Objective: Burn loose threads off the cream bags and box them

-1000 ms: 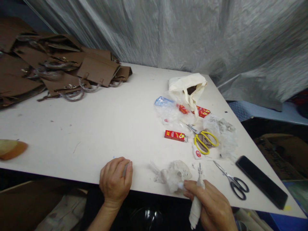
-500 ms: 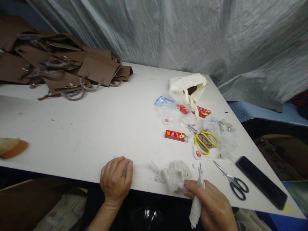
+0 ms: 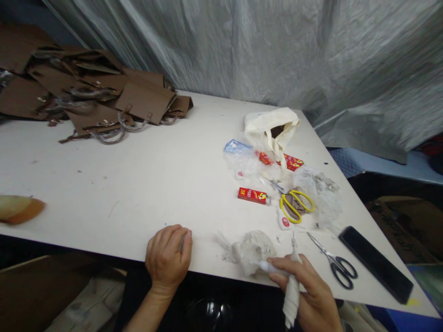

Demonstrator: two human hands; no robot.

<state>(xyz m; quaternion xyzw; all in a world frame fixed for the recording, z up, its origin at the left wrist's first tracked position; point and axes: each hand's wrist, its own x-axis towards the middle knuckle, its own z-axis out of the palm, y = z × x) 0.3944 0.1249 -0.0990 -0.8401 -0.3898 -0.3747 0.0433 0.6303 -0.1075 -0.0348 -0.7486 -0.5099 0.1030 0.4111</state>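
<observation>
My left hand [image 3: 169,257] rests closed at the table's front edge; a sliver of something grey shows between thumb and forefinger, too small to name. In my right hand [image 3: 311,288] is a pointed tool [image 3: 292,295], its handle wrapped in white and its thin metal tip up. The same fingers hold a small whitish tube [image 3: 273,268], its end against a crumpled clump of clear plastic [image 3: 258,249] on the table. Right of this hand lie black-handled scissors [image 3: 341,269]. Beyond it are a small white bottle [image 3: 284,220] with a red label and yellow-handled scissors [image 3: 296,205].
Brown handbags [image 3: 145,99] are piled at the back left of the white table [image 3: 166,170]. A cream cloth bag [image 3: 265,121], a red box [image 3: 252,195] and plastic wrappings lie on the right. A black phone-like slab [image 3: 375,263] lies near the right edge; a silvery sheet [image 3: 277,50] hangs behind.
My right hand has shifted slightly right with the pointed tool, and more of the whitish tube shows beside the plastic clump. My left hand stays closed in place.
</observation>
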